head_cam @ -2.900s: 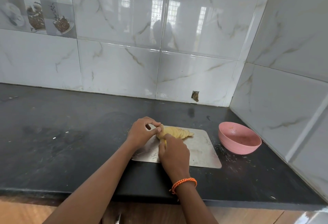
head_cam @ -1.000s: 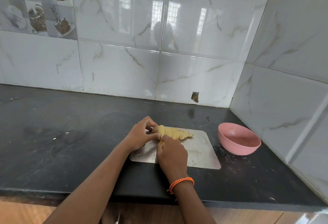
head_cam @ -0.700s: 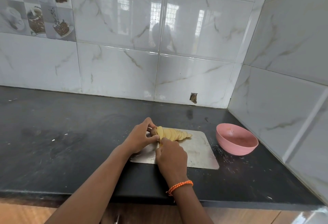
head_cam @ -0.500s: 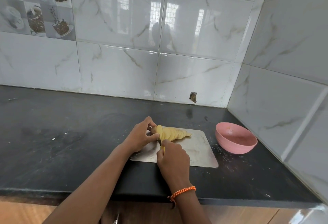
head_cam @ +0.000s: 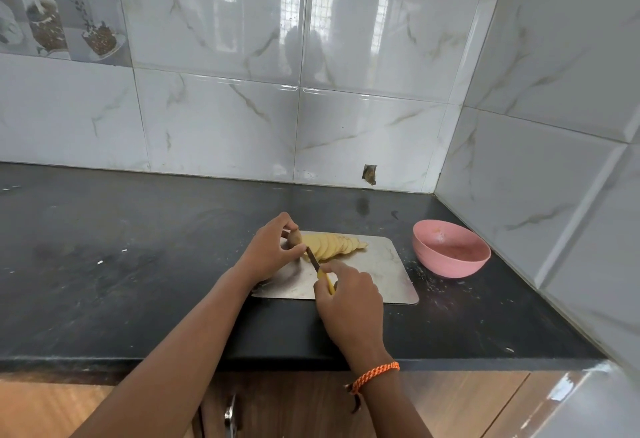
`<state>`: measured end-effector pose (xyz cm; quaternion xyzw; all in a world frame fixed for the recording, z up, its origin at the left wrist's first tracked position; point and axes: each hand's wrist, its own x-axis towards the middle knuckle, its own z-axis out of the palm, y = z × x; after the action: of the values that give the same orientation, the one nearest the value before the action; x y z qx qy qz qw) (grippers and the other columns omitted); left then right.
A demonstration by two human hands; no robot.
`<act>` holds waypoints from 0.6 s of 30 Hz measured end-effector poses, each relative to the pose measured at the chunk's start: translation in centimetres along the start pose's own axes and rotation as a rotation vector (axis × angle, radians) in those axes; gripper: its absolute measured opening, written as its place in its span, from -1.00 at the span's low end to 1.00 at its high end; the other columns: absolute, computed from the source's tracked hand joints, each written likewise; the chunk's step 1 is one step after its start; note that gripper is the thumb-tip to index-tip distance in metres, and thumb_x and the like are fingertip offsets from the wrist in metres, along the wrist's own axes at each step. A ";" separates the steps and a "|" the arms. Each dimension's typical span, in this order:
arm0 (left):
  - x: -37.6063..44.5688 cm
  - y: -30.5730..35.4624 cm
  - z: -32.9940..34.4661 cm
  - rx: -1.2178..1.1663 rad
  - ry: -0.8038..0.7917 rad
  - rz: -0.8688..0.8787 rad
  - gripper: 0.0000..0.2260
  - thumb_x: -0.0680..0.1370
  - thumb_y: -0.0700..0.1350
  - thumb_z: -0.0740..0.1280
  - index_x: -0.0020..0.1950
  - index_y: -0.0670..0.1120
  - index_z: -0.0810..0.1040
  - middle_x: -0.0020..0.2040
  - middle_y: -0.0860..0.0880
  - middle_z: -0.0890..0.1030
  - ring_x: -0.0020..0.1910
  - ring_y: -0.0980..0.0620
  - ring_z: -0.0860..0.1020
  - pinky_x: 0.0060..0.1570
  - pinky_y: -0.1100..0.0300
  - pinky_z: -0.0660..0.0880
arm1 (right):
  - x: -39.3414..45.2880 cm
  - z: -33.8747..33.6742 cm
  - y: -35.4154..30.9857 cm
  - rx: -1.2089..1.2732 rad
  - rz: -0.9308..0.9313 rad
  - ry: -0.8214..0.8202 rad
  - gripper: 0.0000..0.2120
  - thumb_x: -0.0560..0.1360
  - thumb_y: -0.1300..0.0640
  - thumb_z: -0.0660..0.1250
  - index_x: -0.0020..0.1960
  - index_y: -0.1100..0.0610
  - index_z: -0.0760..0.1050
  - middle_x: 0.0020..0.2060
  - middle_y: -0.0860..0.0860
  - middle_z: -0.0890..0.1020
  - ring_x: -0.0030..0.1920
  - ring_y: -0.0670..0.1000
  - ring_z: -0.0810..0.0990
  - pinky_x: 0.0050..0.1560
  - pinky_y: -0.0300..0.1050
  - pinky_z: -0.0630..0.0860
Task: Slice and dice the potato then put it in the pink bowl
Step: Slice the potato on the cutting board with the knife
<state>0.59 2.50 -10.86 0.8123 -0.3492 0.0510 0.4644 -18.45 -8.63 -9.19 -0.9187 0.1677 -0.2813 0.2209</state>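
A row of yellow potato slices (head_cam: 332, 246) leans across the far part of a steel cutting board (head_cam: 388, 271). At its left end my left hand (head_cam: 268, 252) pinches the small brown end piece of the potato (head_cam: 294, 238). My right hand (head_cam: 349, 302) grips a knife (head_cam: 313, 261) with a yellow handle; its dark blade points up to the left end of the slices. The pink bowl (head_cam: 450, 252) stands to the right of the board, with only a few specks inside.
The board lies on a black counter (head_cam: 138, 264) whose front edge is near me. Tiled walls close the back and the right side, right behind the bowl. A cabinet handle (head_cam: 229, 417) shows below the counter.
My right hand has drawn back toward me, so the knife blade now shows. The left hand has kept its hold on the shrinking end piece, and the row of slices has grown longer.
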 end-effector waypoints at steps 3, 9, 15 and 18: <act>-0.1 -0.2 0.0 -0.027 0.001 -0.015 -0.75 0.54 -0.06 0.54 0.12 0.02 0.53 0.07 0.17 0.65 0.19 0.24 0.58 0.14 0.20 0.53 | 0.5 0.1 -0.5 0.033 0.039 0.079 -0.73 0.62 -0.04 0.21 0.26 -0.06 0.54 -0.19 -0.02 0.64 -0.15 -0.01 0.55 -0.13 0.01 0.56; 0.4 -0.4 0.1 -0.039 0.067 -0.029 -0.95 0.67 -0.06 0.36 0.03 0.05 0.61 0.08 0.14 0.66 0.07 0.17 0.62 0.13 0.07 0.57 | 2.3 1.4 -1.5 0.039 0.040 0.100 -0.74 0.65 -0.01 0.19 0.30 -0.04 0.51 -0.26 -0.04 0.57 -0.26 -0.06 0.41 -0.26 -0.06 0.44; 0.4 -0.7 0.0 0.020 0.089 -0.053 -0.99 0.60 0.10 0.41 -0.02 0.24 0.61 0.08 0.26 0.63 -0.02 0.19 0.61 -0.02 0.10 0.53 | 3.5 2.5 -2.2 -0.010 -0.004 0.077 -0.69 0.67 -0.04 0.15 0.35 -0.03 0.50 -0.24 -0.03 0.62 -0.23 -0.03 0.54 -0.24 -0.06 0.53; 0.4 -0.9 0.0 0.043 0.111 -0.081 -0.86 0.51 0.26 0.34 -0.03 0.27 0.61 0.09 0.34 0.63 -0.01 0.21 0.62 0.02 0.03 0.58 | 3.7 2.7 -2.2 -0.031 -0.021 0.065 -0.70 0.68 -0.05 0.14 0.33 -0.02 0.51 -0.24 -0.05 0.61 -0.24 -0.05 0.52 -0.27 -0.11 0.46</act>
<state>1.44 2.58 -11.27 0.8315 -0.2888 0.0847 0.4670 -13.49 -7.53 -8.47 -0.9140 0.1698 -0.3108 0.1980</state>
